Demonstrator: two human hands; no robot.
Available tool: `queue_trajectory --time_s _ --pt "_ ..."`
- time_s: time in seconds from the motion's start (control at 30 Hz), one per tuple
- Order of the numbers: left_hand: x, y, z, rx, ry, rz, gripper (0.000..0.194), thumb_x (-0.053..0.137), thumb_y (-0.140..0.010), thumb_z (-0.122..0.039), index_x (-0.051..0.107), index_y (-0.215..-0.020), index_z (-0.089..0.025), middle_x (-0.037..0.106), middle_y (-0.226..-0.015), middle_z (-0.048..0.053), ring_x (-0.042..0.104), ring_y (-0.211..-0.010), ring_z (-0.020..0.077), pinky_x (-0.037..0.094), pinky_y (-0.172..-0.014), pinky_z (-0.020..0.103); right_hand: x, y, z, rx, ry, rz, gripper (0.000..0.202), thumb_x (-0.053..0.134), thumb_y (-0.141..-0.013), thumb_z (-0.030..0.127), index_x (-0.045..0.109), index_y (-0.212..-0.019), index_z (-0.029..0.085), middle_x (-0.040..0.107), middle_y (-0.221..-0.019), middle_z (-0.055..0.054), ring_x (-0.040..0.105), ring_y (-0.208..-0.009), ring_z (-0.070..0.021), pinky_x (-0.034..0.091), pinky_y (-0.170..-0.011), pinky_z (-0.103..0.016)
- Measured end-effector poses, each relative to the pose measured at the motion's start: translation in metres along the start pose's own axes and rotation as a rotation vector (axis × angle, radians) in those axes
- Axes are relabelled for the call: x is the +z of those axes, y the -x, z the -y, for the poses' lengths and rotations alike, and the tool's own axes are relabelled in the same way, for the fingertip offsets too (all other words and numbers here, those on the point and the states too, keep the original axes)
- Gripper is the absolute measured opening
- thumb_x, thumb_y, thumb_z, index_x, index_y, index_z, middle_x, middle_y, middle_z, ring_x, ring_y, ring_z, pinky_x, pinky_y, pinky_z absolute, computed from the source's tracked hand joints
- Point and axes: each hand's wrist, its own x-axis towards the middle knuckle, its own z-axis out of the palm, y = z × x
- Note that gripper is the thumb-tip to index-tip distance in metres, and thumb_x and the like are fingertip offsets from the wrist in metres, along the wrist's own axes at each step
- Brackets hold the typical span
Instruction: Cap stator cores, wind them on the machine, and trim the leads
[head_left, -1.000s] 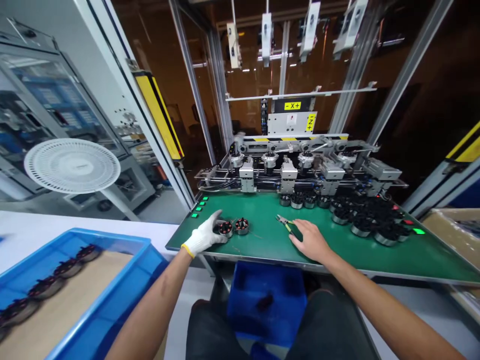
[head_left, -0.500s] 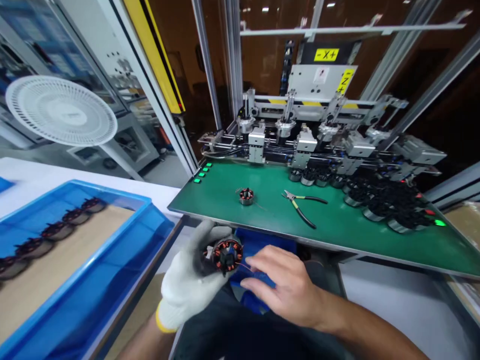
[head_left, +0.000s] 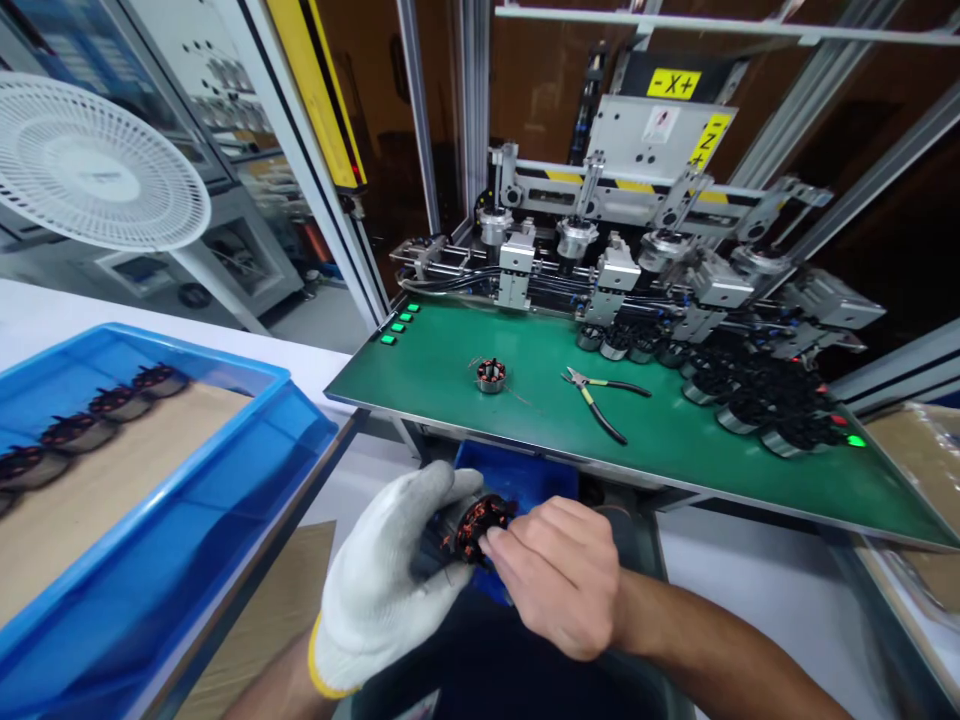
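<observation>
We curl our gloved left hand point(head_left: 390, 560) around a copper-wound stator point(head_left: 474, 526), which we hold on our side of the green desk point(head_left: 427, 372), off its surface. Our bare right hand point(head_left: 562, 570) bends its fingers against the coils; we cannot tell whether it pinches anything. On the desk lie a second stator point(head_left: 492, 377) and splayed cutters point(head_left: 599, 412).
</observation>
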Motion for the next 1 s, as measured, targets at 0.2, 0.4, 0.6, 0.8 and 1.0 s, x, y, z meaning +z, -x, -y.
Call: queue_trajectory --time_s 0.2,0.4,0.6,0.8,1.0 --pt "-0.003 -0.013 0.004 -0.075 -0.090 -0.123 0.087 0.078 -0.074 -0.010 0.043 -0.150 -0.035 0.076 -0.119 0.005 0.076 -0.102 0.0245 0.065 -0.090 0.038 -0.035 0.003 0.004 0.151 0.089 -0.058 0.031 0.069 -0.080 -0.004 0.067 -0.107 0.010 0.070 -0.075 -0.004 0.063 -0.063 -0.0150 0.052 -0.058 -0.030" --pt "-0.006 -0.029 -0.006 -0.368 0.214 -0.467 0.093 0.091 -0.058 -0.013 0.048 -0.140 -0.026 0.078 -0.110 0.005 0.076 -0.104 0.0251 0.068 -0.082 0.032 -0.042 0.030 -0.058 0.488 0.061 -0.012 0.007 0.070 -0.090 0.016 0.066 -0.092 0.021 0.071 -0.078 -0.001 0.069 -0.070 -0.0157 0.057 -0.067 -0.028" --pt "-0.007 -0.034 -0.007 -0.336 0.258 -0.546 0.092 0.091 -0.055 -0.010 0.051 -0.135 -0.028 0.076 -0.105 -0.001 0.076 -0.096 0.0180 0.066 -0.080 0.024 -0.050 0.071 -0.173 0.806 0.414 0.511 0.086 0.068 -0.082 0.060 0.049 -0.147 0.007 0.041 -0.158 -0.028 0.036 -0.148 -0.0472 0.032 -0.117 -0.067" --pt "-0.009 -0.032 -0.007 -0.311 0.248 -0.535 0.092 0.090 -0.056 -0.012 0.050 -0.136 -0.031 0.073 -0.105 -0.002 0.076 -0.094 0.0182 0.066 -0.079 0.025 -0.059 0.080 -0.194 0.871 0.337 0.642 0.071 0.050 -0.089 0.057 0.059 -0.137 0.006 0.058 -0.137 -0.030 0.050 -0.134 -0.0477 0.035 -0.112 -0.069" --pt "-0.013 -0.033 -0.006 -0.337 0.213 -0.539 0.098 0.092 -0.055 -0.015 0.047 -0.141 -0.025 0.072 -0.104 0.002 0.076 -0.093 0.0211 0.066 -0.076 0.027 -0.059 0.071 -0.146 0.981 0.031 0.502 0.065 0.024 -0.103 0.055 0.052 -0.140 0.010 0.068 -0.107 -0.019 0.070 -0.093 -0.0289 0.058 -0.089 -0.049"
